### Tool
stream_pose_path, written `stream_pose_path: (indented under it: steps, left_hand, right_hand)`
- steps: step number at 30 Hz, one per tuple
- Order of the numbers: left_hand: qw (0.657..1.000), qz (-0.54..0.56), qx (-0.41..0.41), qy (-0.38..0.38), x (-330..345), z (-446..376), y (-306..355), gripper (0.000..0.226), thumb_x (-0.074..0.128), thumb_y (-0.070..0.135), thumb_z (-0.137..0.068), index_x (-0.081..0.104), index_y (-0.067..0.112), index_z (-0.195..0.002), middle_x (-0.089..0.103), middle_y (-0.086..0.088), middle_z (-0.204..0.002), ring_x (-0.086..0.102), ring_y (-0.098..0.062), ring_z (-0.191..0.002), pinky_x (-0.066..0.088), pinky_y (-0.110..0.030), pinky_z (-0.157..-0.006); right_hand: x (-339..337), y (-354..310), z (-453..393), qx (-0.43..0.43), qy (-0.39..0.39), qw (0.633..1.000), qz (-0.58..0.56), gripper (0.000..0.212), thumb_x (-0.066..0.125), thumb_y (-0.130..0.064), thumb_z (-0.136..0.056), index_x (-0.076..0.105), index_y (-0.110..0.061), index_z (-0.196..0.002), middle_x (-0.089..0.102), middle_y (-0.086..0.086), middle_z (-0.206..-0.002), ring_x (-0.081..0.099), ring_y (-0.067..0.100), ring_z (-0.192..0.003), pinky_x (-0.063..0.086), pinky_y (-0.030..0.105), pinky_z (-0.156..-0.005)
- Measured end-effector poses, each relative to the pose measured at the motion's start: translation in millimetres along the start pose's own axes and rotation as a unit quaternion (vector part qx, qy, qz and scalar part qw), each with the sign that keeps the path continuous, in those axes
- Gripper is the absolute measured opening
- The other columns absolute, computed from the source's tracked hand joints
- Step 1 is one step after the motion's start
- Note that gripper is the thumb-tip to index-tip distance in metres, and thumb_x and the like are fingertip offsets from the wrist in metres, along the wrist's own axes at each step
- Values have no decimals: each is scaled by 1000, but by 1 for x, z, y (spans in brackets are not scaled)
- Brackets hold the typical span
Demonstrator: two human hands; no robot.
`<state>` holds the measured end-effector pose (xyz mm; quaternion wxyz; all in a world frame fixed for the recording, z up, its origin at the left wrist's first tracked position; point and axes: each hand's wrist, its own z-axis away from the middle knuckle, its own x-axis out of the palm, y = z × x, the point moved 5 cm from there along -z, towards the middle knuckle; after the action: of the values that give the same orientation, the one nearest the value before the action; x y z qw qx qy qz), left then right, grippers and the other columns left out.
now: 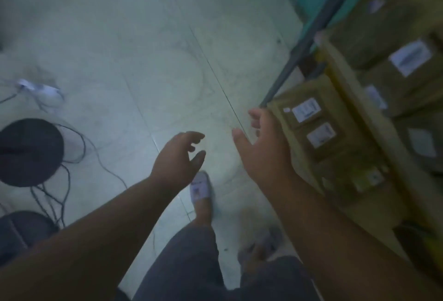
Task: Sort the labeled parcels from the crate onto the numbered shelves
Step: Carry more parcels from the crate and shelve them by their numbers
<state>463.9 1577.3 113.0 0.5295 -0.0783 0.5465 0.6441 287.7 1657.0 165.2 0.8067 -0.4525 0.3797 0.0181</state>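
Blurred brown cardboard parcel, boxy, matte, two white paper labels on top, just right of the right hand with its fingers spread wide and holding nothing; left hand loosely curled, empty, over smooth pale floor tiles.

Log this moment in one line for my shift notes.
hands: left open, right open | holding: nothing | parcels: beside right hand | view: blurred
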Motion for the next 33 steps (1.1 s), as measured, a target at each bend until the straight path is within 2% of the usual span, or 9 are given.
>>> stream_pose_path:
  steps: [3,7,15,18,20,23,27,30,33]
  left_hand:
    - [1000,6,-13,27,-74,12,5,36,72,21,-89,63,24,-124,64,7,-114,60,-8,-91,54,-31,-85]
    - [998,35,-4,59,-139,-2,23,36,72,22,-89,63,24,-124,63,10,-113,60,-7,-91,53,-29,-85]
    - [986,86,-38,139,-222,-119,35,37,72,24,-90,63,25,-125,63,9,-114,61,-8,-93,53,-32,-87]
    - [980,81,-62,170,-271,-165,40,36,71,26,-90,62,25,-125,64,7,-114,61,-10,-93,53,-31,-87]
    - [971,93,-87,201,-306,-184,42,37,71,30,-91,61,27,-126,63,9,-114,61,-9,-94,53,-31,-87]
    - [955,129,-117,241,-355,-206,32,39,70,34,-91,58,32,-129,60,13,-115,60,-7,-98,53,-30,-89]
    - [941,130,-154,271,-423,-249,-7,39,70,35,-91,59,29,-128,63,10,-116,61,-8,-98,51,-28,-87]
    - [946,103,-147,271,-490,-312,-33,40,69,36,-91,59,28,-129,64,8,-118,61,-8,-99,52,-28,-86]
    - [958,75,-121,249,-547,-385,-37,41,68,39,-92,59,28,-130,63,9,-118,61,-9,-99,52,-30,-86]
  right_hand:
    - [-12,-91,8,-59,-43,997,17,47,65,-35,-92,49,-23,-134,53,-4,-130,51,9,-117,36,18,-89]
    - [-29,-168,-10,-116,-44,992,33,45,66,-34,-91,51,-24,-132,54,-5,-128,51,10,-115,38,20,-89]
    - [-39,-287,-151,-222,-44,970,86,45,66,-38,-91,49,-27,-132,52,-7,-131,53,11,-114,47,27,-90]
    - [-32,-350,-212,-275,-59,955,98,44,65,-37,-92,50,-26,-131,53,-6,-131,53,10,-112,45,24,-87]
    - [-22,-396,-245,-308,-80,942,104,43,66,-37,-91,51,-26,-130,54,-6,-129,53,9,-109,43,23,-85]
    - [5,-464,-288,-360,-112,920,102,42,67,-37,-90,52,-26,-128,55,-7,-125,54,8,-108,49,29,-89]
    - [60,-541,-342,-413,-142,894,96,41,67,-38,-90,53,-26,-127,55,-7,-125,54,7,-108,51,32,-90]
    - [93,-589,-395,-411,-143,895,92,42,66,-39,-91,51,-28,-129,55,-8,-128,54,6,-110,52,33,-92]
    - [101,-625,-456,-391,-107,910,89,43,66,-39,-91,51,-25,-129,56,-6,-126,53,6,-110,51,31,-93]
